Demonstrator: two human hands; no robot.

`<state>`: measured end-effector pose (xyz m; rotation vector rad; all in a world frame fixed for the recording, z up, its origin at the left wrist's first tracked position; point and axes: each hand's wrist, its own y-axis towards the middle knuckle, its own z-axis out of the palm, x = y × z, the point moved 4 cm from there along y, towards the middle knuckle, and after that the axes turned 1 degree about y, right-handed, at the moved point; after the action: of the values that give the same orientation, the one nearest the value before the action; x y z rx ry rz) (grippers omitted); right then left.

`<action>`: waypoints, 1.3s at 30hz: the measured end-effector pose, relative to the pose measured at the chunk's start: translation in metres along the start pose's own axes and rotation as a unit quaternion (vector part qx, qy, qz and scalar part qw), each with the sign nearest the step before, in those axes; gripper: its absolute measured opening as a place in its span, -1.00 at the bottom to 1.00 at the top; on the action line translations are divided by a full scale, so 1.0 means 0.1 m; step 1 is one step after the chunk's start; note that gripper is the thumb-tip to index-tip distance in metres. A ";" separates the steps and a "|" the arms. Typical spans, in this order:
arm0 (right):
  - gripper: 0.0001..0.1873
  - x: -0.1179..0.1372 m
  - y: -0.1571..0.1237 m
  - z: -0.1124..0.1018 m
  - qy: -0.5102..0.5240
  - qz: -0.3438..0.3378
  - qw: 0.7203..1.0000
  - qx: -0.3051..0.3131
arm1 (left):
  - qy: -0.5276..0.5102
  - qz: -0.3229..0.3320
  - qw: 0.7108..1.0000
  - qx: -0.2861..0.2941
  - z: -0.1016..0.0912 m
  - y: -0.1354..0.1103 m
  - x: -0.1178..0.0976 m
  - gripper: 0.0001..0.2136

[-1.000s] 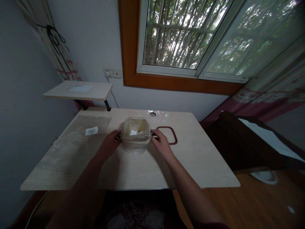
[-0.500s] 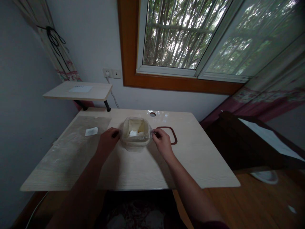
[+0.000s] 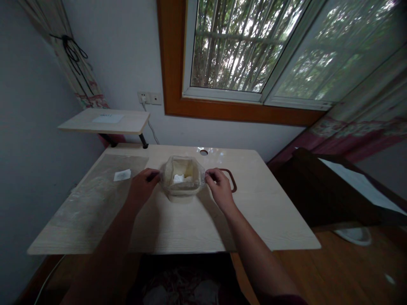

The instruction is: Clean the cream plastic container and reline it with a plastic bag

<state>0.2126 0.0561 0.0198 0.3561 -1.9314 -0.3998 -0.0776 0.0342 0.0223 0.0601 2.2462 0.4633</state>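
Item: clear plastic container (image 3: 182, 183), sitting mid-frame on the tabletop (image 3: 178, 224), white contents inside. Left hand (image 3: 142, 189) and right hand (image 3: 218, 189) are pinching thin film at its opposite rims, each grip nearly closed. Risk: uneven pulling is likely tipping the light container, or tearing the film toward the brown ring (image 3: 231, 178).

Bare desk (image 3: 190, 224) before container (image 3: 183, 183); ring (image 3: 229, 180) just right.

Dim rm, pale wood desk (image 3: 260, 220), orange-framed window (image 3: 254, 46) w/ trees, wood floor (image 3: 356, 271)
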 end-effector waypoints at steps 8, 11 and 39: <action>-0.92 -0.09 -0.06 -0.03 -0.019 -0.002 0.997 0.075 | -0.004 0.007 0.998 0.068 0.06 -0.10 0.13 -0.84; -0.92 -0.09 -0.06 -0.05 -0.016 0.013 0.996 0.083 | -0.002 0.001 0.996 0.094 0.02 -0.12 0.09 -0.85; -0.82 -0.15 0.06 0.29 0.089 0.054 0.994 -0.029 | -0.150 -0.152 0.976 0.035 0.23 0.08 0.08 -0.84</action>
<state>0.1912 0.0714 -0.0005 0.2397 -1.7516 -0.3413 -0.0662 0.0501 0.0054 -0.1661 1.9303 0.1943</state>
